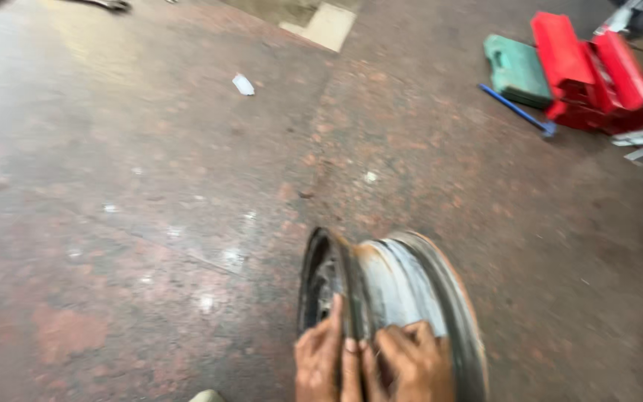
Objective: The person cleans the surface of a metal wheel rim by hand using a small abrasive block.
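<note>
1. Nearest the camera, both hands sit on the upper barrel of a bare steel wheel rim (392,298) that stands upright on its edge on the floor (150,223). Left hand (325,357) lies flat over the left flange, fingers stretched forward and close together. Right hand (414,365) rests on the middle of the barrel, fingers slightly curled and bunched. Neither hand wraps round anything; whether the palms bear weight cannot be told.

2. Rim: rusted along both flanges, worn pale metal across the drop centre. Judged heavy and fully rigid, with no give anywhere. Rust should offer some grip, though the polished band may be slicker. Standing on edge, it would likely roll or tip sideways if released.

3. Where to take hold: the flange lips look thin and may be sharp or flaky. A safer hold seems to be over the barrel top, as now, or through the centre opening on the left face, which is dark and hard to read.

4. Room close by: floor to the left and ahead of the rim is open, reddish stone, worn and glossy in patches, possibly slippery.

5. Middle distance: a small white scrap (242,84) lies on the floor, well apart from the rim.

6. Far right: a green case (516,71), a red toolbox (597,71) opened out, and a blue-handled tool (516,109) beside them. Pale metal pieces at the right edge are blurred. That side is crowded.
</note>
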